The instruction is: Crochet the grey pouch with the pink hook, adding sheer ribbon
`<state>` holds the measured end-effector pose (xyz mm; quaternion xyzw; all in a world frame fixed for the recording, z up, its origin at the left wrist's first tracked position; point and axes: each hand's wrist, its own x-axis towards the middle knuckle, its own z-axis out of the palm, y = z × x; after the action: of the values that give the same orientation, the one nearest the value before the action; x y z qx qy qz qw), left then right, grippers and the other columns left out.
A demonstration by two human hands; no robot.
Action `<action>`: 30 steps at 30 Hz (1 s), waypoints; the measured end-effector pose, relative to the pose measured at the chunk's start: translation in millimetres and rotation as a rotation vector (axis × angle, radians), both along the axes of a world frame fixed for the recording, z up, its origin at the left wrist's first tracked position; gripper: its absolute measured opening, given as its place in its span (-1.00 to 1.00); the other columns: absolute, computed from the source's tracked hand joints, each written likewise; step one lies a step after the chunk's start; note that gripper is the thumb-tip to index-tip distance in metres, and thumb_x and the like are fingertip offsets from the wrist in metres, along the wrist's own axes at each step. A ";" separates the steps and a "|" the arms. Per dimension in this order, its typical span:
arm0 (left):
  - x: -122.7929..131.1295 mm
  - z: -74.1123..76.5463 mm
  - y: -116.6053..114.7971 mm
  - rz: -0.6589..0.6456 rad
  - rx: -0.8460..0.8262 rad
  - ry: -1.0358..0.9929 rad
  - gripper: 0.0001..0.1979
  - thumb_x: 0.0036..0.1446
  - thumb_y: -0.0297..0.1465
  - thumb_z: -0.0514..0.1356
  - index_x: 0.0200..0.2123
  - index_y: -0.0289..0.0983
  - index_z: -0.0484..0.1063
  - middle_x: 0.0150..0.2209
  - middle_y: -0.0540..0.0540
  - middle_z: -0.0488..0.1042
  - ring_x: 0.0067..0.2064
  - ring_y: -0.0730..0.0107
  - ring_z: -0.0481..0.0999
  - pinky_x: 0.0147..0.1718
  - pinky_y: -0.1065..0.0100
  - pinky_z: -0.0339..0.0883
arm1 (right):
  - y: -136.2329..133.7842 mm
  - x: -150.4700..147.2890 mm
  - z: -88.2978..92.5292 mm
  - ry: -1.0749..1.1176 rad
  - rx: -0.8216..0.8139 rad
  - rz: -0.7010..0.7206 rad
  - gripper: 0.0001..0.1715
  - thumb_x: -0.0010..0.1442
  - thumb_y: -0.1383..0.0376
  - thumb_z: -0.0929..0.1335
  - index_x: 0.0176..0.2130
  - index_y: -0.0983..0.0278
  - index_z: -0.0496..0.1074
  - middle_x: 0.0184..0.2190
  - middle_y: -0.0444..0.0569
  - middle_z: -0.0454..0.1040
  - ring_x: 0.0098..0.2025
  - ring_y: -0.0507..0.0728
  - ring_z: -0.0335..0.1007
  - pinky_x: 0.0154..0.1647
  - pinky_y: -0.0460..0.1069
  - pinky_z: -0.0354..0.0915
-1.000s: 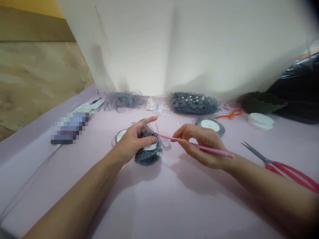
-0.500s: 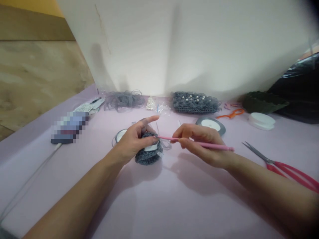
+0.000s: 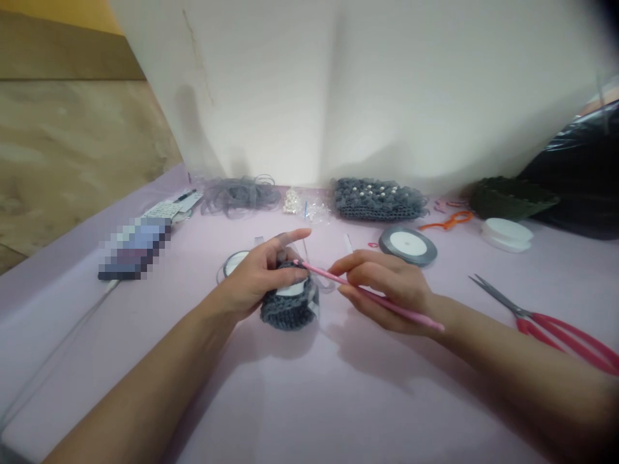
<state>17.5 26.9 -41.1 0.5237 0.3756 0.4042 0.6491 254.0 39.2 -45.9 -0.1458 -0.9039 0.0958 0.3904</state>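
Observation:
My left hand (image 3: pixel 256 274) grips a grey crocheted piece (image 3: pixel 289 314), with its fingers curled over the top and a white core showing under them. My right hand (image 3: pixel 389 287) holds a pink crochet hook (image 3: pixel 325 272) like a pencil. The hook's tip reaches the top edge of the crochet beside my left fingers. A grey ribbon spool (image 3: pixel 234 261) lies just behind my left hand, partly hidden by it. A second spool (image 3: pixel 407 245) sits beyond my right hand.
The lilac cloth-covered table (image 3: pixel 145 380) holds a grey ribbon tangle (image 3: pixel 240 196), a pearl-studded grey crochet pouch (image 3: pixel 377 200), red-handled scissors (image 3: pixel 544 332), a white spool (image 3: pixel 507 234) and a green crocheted piece (image 3: pixel 512 198). A pixelated object (image 3: pixel 135 248) lies at left. A white wall stands behind.
The hook has tilted, with its handle end lower and its tip higher. My right hand has moved slightly down and toward the crochet, which sits a little lower under my left hand.

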 end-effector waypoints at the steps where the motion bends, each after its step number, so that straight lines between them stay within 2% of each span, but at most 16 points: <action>1: -0.9 0.5 -0.1 -0.029 -0.038 -0.015 -0.31 0.03 -0.44 0.35 0.24 -0.16 0.26 -0.36 0.00 0.46 -0.39 0.46 0.46 -0.41 0.45 0.25 | 0.9 0.6 -0.5 -0.013 0.037 -0.006 -0.87 0.24 0.41 0.33 -0.30 0.18 0.32 -0.21 0.05 0.52 -0.29 0.11 0.43 -0.34 -0.02 0.35; 7: -7.7 0.9 1.6 -0.165 -0.227 -0.154 -0.30 0.04 -0.46 0.33 0.26 -0.15 0.25 -0.32 -0.05 0.50 -0.39 0.41 0.53 -0.34 0.38 0.36 | 6.9 5.4 -1.1 -0.054 0.124 -0.007 -0.88 0.23 0.40 0.35 -0.28 0.18 0.33 -0.17 0.06 0.52 -0.27 0.12 0.43 -0.33 -0.01 0.34; 16: -10.5 2.1 3.1 -0.229 -0.271 -0.213 -0.38 0.05 -0.49 0.27 0.21 -0.20 0.32 -0.43 0.00 0.43 -0.47 0.49 0.44 -0.46 0.46 0.26 | 8.6 7.0 0.6 -0.066 0.180 -0.005 -0.90 0.24 0.38 0.35 -0.25 0.17 0.35 -0.16 0.05 0.54 -0.27 0.13 0.46 -0.32 0.01 0.35; 19: -10.2 1.0 3.0 -0.235 -0.282 -0.245 -0.40 0.05 -0.48 0.25 0.21 -0.23 0.32 -0.44 -0.02 0.43 -0.48 0.49 0.41 -0.48 0.46 0.23 | 7.3 5.6 -0.5 -0.040 0.146 0.009 -0.88 0.23 0.41 0.35 -0.25 0.18 0.35 -0.16 0.04 0.53 -0.27 0.11 0.45 -0.32 -0.02 0.36; 25: -8.4 -1.6 3.0 -0.265 -0.371 -0.364 -0.41 0.03 -0.49 0.21 0.19 -0.25 0.33 -0.50 0.01 0.35 -0.54 0.54 0.27 -0.49 0.46 0.16 | 0.9 0.1 -3.3 0.041 -0.029 0.019 -0.87 0.23 0.43 0.34 -0.26 0.19 0.34 -0.17 0.05 0.52 -0.24 0.11 0.47 -0.29 -0.02 0.40; 30: -8.3 -2.9 3.9 -0.281 -0.375 -0.352 -0.42 0.03 -0.47 0.19 0.18 -0.25 0.36 -0.53 0.03 0.28 -0.58 0.57 0.08 -0.52 0.45 0.08 | -1.2 -1.7 -1.5 0.055 0.012 0.059 -0.87 0.23 0.45 0.34 -0.28 0.22 0.33 -0.21 0.08 0.52 -0.27 0.09 0.47 -0.29 -0.03 0.41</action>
<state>9.2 30.8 -44.0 0.3631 0.2492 0.3187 0.8394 252.3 38.0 -47.4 -0.1140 -0.8974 0.1057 0.4130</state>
